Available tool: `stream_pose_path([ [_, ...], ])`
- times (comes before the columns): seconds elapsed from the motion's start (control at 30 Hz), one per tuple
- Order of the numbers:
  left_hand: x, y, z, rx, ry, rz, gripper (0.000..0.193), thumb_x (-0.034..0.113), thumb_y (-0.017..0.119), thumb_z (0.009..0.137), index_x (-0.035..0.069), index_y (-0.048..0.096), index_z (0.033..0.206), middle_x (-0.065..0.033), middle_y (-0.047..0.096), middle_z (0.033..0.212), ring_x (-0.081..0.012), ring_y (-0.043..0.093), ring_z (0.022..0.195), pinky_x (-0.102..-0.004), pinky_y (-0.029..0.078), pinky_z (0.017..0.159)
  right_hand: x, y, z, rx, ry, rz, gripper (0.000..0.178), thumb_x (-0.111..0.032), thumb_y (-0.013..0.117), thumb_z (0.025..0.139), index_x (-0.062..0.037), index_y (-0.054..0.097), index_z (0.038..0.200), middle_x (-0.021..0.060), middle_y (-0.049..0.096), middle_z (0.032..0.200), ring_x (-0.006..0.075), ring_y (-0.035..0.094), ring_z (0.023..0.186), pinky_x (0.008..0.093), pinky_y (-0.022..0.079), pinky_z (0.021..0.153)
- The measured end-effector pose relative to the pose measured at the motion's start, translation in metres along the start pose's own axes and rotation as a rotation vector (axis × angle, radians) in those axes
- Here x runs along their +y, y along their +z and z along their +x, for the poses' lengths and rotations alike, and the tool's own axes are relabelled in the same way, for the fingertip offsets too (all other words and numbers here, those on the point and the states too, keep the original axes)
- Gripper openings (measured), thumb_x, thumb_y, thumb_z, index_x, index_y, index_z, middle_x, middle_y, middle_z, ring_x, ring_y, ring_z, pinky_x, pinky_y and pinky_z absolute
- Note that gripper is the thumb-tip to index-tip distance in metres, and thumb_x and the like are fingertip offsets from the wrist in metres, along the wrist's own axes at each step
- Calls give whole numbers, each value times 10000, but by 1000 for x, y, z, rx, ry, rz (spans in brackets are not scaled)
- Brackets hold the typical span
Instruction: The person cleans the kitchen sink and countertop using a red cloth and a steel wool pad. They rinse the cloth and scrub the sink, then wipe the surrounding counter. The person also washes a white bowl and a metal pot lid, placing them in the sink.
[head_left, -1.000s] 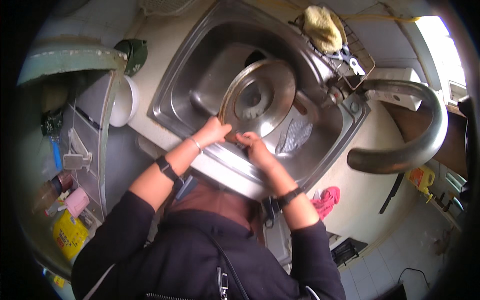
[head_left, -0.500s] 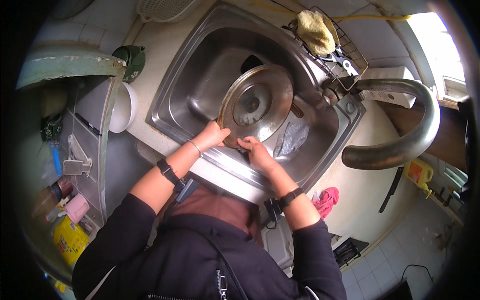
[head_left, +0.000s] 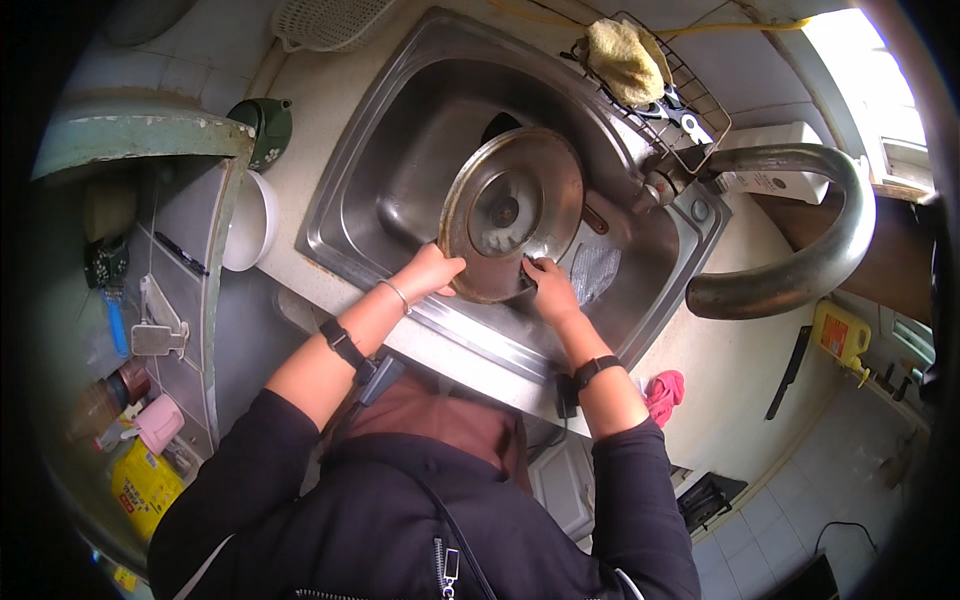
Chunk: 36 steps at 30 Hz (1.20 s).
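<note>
A round metal pot lid with a clear centre and a dark knob is tilted inside the stainless steel sink. My left hand is closed on its near left rim. On the lid's near right part, my right hand presses with pinched fingers; a small dark bit shows at the fingertips, too small to name. Beside that hand a grey mesh cloth lies in the sink. A brown handle and a black piece stick out from behind the lid, which hides the rest of them.
A thick curved faucet arches over the right side. Behind the sink stands a wire rack with a yellowish cloth. A white bowl sits on the left, a red cloth on the right counter.
My right hand has slid to the right and away from me along the lid, off its near edge. My left hand keeps its hold on the rim.
</note>
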<state>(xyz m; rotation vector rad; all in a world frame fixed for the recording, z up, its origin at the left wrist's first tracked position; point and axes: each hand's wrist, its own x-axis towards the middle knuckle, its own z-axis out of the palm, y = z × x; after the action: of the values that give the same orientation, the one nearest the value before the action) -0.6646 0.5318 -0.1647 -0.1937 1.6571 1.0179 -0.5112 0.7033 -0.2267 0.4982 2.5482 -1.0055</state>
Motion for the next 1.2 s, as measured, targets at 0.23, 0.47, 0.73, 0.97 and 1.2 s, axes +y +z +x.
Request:
stream_pose_path([
  [0.23,2,0,-3,-19,-47,-8,366,109,556,893,-79,564,1207,-148,643,1070,-184,650,786,-299,601,592,1,9,4,-35,267,172,289,-47,581,876,-63,641,1159,191,602,1187,355,553,1143,414,456,948],
  [0.47,-1,1,-6,-42,-26,-29,379,119,551,902,-78,556,1226,-126,648,1104,-172,655,828,-299,599,622,17,-3,5,-64,-109,5,409,-34,496,888,-157,594,1265,175,566,1242,364,552,1144,400,471,960],
  [0.73,8,0,-6,-35,-22,-15,376,107,536,910,-51,553,1251,-122,646,1130,-178,658,880,-285,597,639,25,5,-6,-95,-409,216,292,-177,487,933,-180,655,1172,111,614,1190,363,585,1031,414,483,916],
  [0.97,10,-1,-7,-49,-50,-1,387,109,541,913,-35,543,1272,-118,636,1155,-179,654,909,-283,599,638,38,-13,-16,12,-13,-341,310,-173,506,910,-225,657,1176,63,597,1194,294,569,1068,401,494,876],
  [1.2,-7,-12,0,-48,10,37,388,186,589,908,-117,554,1147,-108,626,1000,-204,659,827,-318,607,695,9,-2,-37,-137,-130,73,295,-112,562,849,-169,698,1104,141,639,1108,330,610,1056,428,506,870],
])
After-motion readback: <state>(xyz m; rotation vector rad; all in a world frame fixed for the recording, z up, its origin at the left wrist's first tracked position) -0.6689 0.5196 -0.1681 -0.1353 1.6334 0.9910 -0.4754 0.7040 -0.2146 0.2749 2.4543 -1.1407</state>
